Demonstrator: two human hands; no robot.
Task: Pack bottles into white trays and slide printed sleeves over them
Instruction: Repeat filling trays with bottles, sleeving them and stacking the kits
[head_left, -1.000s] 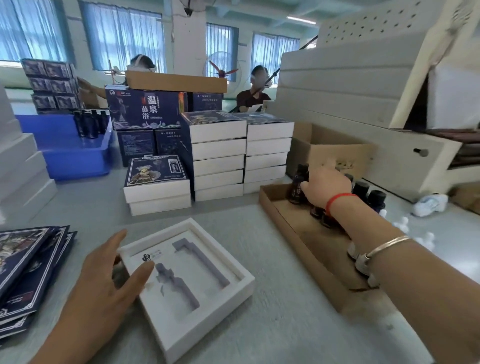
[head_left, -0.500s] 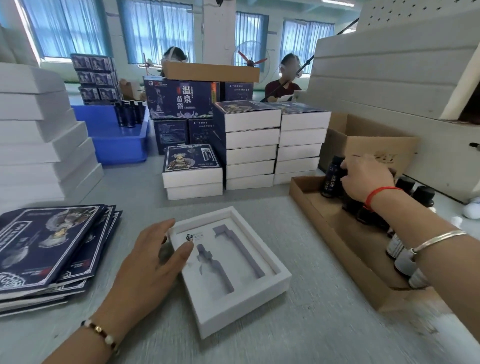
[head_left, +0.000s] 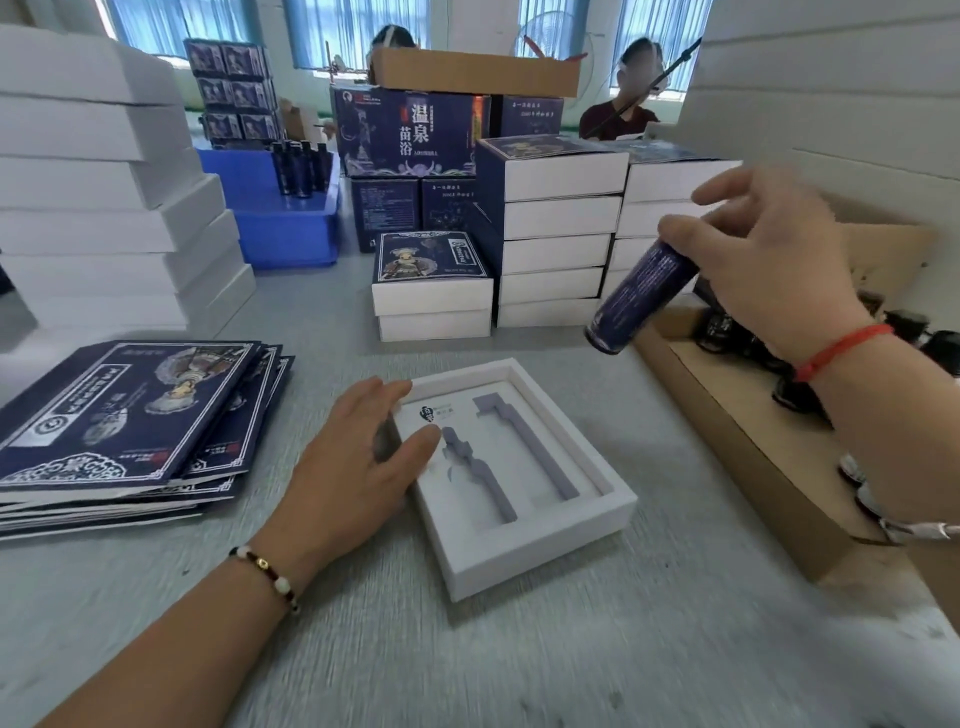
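Grey table (head_left: 519, 649) bears a flat stack of sleeves (head_left: 119, 421) at left and one white tray (head_left: 524, 551) centre, its left edge pressed by the flat-fingered left hand (head_left: 358, 467), while the right hand (head_left: 779, 270) grips a tilted blue bottle (head_left: 641, 296) above the tray's far right corner.

Grey table (head_left: 332, 649): open white tray (head_left: 524, 551) at centre; flat sleeves (head_left: 119, 426) stacked at left; cardboard box (head_left: 727, 457) at right; sleeved packs (head_left: 550, 260) stacked behind; blue bin (head_left: 291, 228) beyond.
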